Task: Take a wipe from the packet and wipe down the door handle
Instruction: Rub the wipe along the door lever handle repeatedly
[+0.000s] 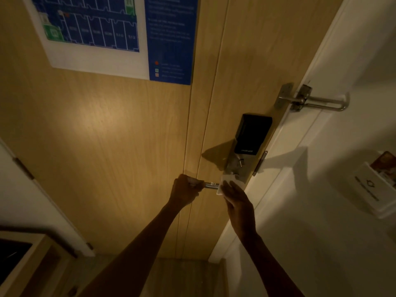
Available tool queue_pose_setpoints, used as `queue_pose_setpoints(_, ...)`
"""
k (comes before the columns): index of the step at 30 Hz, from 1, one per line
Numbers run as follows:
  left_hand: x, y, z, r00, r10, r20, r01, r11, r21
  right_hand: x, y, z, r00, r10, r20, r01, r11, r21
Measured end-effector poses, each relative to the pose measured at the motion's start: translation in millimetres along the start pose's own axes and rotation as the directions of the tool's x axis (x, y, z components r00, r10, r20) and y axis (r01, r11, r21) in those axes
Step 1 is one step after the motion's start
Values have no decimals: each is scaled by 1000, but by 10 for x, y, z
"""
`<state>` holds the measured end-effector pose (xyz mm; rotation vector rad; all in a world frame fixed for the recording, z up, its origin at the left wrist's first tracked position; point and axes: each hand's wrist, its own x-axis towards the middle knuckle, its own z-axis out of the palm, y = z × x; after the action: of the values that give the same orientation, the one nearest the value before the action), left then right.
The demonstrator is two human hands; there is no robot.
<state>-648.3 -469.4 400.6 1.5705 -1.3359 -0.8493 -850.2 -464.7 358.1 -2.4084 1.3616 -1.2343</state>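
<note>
A metal lever door handle [210, 185] sticks out leftward from the lock plate [235, 166] on a light wooden door [128, 136]. My left hand [185, 190] is closed around the handle's free end. My right hand [236, 198] presses a white wipe [227, 182] against the handle's base, near the lock plate. Only a short stretch of bare handle shows between the two hands. The wipe packet is not in view.
A black electronic lock box [252, 133] sits above the handle. A metal swing-bar door guard [310, 100] bridges door and white frame higher up. A floor-plan notice [111, 33] hangs on the door. A key-card holder [372, 187] is on the right wall. A dark cabinet [19, 258] stands at lower left.
</note>
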Motion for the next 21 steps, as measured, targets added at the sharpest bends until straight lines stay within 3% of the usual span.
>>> queue_pose_setpoints(2,8,2,-10,1000,-13,27,13,1000,-5,77,21,-119,999,30,-28,-29,999,44)
queue_pose_setpoints(5,13,15,-31,997,-48,59,50,998,-38,287,-100,-223,963,189,-194,-164,977,138)
queue_pose_setpoints(7,10,22,-43,994,-79,80,86,993,-84,442,-226,-154,937,280,-208,-234,947,220)
queue_pose_setpoints(9,16,22,-63,989,-106,103,117,988,-103,540,-326,-54,952,280,-121,-243,936,254)
queue_pose_setpoints(13,31,5,-83,980,-153,125,169,978,-125,505,-326,-6,989,70,132,-89,985,147)
queue_pose_setpoints(18,18,16,-68,980,-166,110,182,969,-165,592,-224,-109,972,193,136,-211,969,130)
queue_pose_setpoints(21,6,11,-84,978,-168,124,189,964,-186,721,-228,-85,939,241,244,-283,946,157)
